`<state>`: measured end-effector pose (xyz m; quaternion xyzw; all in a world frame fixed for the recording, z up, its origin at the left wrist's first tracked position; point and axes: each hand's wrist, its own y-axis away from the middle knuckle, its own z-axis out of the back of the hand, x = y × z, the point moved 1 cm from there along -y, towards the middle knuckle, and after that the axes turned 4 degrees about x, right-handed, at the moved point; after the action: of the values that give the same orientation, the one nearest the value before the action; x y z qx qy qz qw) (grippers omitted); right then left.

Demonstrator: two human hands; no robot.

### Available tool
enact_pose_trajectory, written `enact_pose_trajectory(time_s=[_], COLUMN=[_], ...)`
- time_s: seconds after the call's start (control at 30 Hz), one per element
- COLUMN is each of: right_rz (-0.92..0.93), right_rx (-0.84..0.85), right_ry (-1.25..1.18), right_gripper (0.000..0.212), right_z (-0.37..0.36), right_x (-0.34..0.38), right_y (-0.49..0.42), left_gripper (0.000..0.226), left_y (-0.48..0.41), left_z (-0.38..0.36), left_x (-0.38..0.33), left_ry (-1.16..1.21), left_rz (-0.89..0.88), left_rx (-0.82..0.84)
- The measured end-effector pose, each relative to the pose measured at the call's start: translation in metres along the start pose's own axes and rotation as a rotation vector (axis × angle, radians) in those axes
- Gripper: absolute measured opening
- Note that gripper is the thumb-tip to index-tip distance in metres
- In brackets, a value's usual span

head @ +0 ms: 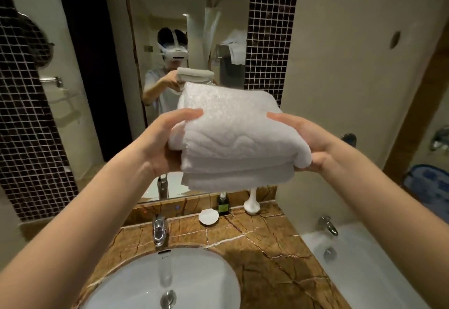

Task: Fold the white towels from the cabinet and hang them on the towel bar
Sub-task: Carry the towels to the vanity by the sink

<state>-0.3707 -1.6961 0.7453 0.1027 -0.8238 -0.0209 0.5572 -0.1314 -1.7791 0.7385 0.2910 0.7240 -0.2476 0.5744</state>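
Clasping towel ends: left hand, right hand fingers.

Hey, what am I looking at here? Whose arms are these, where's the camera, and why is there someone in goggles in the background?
There is no machine here. These are a person's two bare arms, seen from one wide-angle camera worn on their head, which looks forward and down. The figure in the white headset is the same person, reflected in the mirror behind the counter.

The left hand and the right hand each grip one side of a folded white towel, thumbs on top, holding it in the air above the counter.

Below, the brown marble counter has a white sink with a chrome faucet. A small white dish, a dark bottle and a white ornament stand near the mirror. A bathtub is on the right.
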Motion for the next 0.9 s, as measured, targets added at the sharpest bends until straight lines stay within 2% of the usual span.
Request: enact_pose_trajectory(time_s=[0.17,0.3,0.4,0.47,0.6,0.7,0.77,0.9], right_rz=[0.055,0.070,0.049,0.021,0.002,-0.005,-0.020,-0.072], right_rx=[-0.072,-0.178,-0.252,-0.300,-0.379,-0.433,-0.457,-0.447], right_ry=[-0.077,-0.119,-0.149,-0.178,-0.179,-0.196,-0.196,-0.216], right_gripper=[0.030,0.030,0.034,0.029,0.020,0.025,0.030,0.023], right_z=[0.030,0.061,0.090,0.110,0.149,0.177,0.194,0.225], right_x=[-0.001,-0.008,-0.021,-0.035,-0.065,-0.086,-0.100,-0.136], right_y=[-0.011,-0.015,-0.020,-0.024,-0.029,-0.033,-0.038,-0.052], left_gripper=[0.033,0.019,0.038,0.051,0.057,0.066,0.057,0.033], left_y=[-0.051,-0.084,-0.107,-0.120,-0.143,-0.158,-0.165,-0.179], left_z=[0.003,-0.003,-0.009,-0.015,-0.026,-0.030,-0.030,-0.024], left_x=[0.009,0.033,0.061,0.082,0.126,0.161,0.183,0.230], left_ry=[-0.021,-0.027,-0.026,-0.004,0.022,0.021,0.031,0.083], left_rz=[-0.007,-0.006,0.040,0.064,0.137,0.187,0.195,0.231], left_rx=[0.068,0.116,0.059,0.068,0.019,-0.008,-0.023,-0.041])
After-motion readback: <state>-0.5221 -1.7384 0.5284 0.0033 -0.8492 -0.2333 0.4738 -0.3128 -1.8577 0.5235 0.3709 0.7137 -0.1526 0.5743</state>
